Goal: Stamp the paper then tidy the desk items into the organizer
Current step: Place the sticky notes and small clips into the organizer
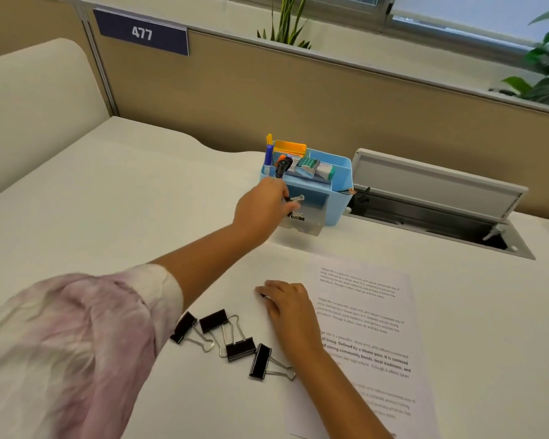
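Nearest, four black binder clips [225,339] lie loose on the white tabletop [108,198], just left of the printed paper [366,337]; two of them touch, their wire handles crossed, and the other two sit close on either side. Just beyond them the right hand [290,307] rests knuckles up at the paper's left edge, its fingers curled down over something small and dark that I cannot identify; whether it grips that thing I cannot tell. Farther off, the left hand [260,205] reaches across to the blue organizer [314,188], its fingers pinched on the wire handle of a held clip [295,198] right above the clear front drawer [301,221]; one more clip seems to lie inside that drawer already.

The step in hand looks like dropping clips into the drawer; to do it well, bring the clip fully over the opening and let go low, so it does not bounce off the rim; then lift the crossed pair apart, not together. Pens and markers [274,161] stand in the organizer's left compartment, close over the reaching hand, and could be knocked; an open cable hatch [438,213] lies just right of the organizer; a stray clip could slide in there; a partition [267,99] closes the far side.
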Motion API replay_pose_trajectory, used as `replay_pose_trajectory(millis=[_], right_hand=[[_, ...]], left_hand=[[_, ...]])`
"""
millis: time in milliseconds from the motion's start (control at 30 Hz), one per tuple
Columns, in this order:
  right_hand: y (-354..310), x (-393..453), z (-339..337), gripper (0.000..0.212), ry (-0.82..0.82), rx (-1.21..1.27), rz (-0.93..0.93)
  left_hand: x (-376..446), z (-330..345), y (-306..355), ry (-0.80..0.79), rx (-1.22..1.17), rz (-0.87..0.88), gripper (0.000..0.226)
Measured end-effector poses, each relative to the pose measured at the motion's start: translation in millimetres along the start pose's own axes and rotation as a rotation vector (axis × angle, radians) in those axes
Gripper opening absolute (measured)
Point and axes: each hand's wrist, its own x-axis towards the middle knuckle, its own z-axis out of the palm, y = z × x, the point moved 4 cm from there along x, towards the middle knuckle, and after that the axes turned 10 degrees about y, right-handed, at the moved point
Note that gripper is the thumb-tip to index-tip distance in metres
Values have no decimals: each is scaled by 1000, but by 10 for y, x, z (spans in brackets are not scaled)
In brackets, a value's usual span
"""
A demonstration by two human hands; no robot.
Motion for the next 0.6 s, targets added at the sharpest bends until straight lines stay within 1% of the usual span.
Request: replay_pose_trajectory(millis=[133, 233, 333, 400, 467, 500, 600], right_hand=[[10, -22, 2, 28, 52, 40, 29], [4, -25, 13, 25, 72, 42, 36], [-5, -11, 8, 19, 92, 37, 25], [4, 14, 7, 18, 77, 36, 12], [15, 87, -4, 20, 53, 50, 9], [21, 143, -38, 20, 61, 60, 15], [44, 444, -261, 16, 180, 45, 24]], left_hand=[[110, -26, -118, 66, -34, -84, 48], [-68, -13, -478, 44, -2, -107, 48], [-356, -33, -952, 2, 95, -123, 48], [-599, -84, -1301, -39, 221, -119, 49], [-851, -179, -1616, -12, 368, -83, 47], [-955, -225, -1727, 19, 405, -85, 45], [-1052, -257, -1828, 39, 438, -113, 45]])
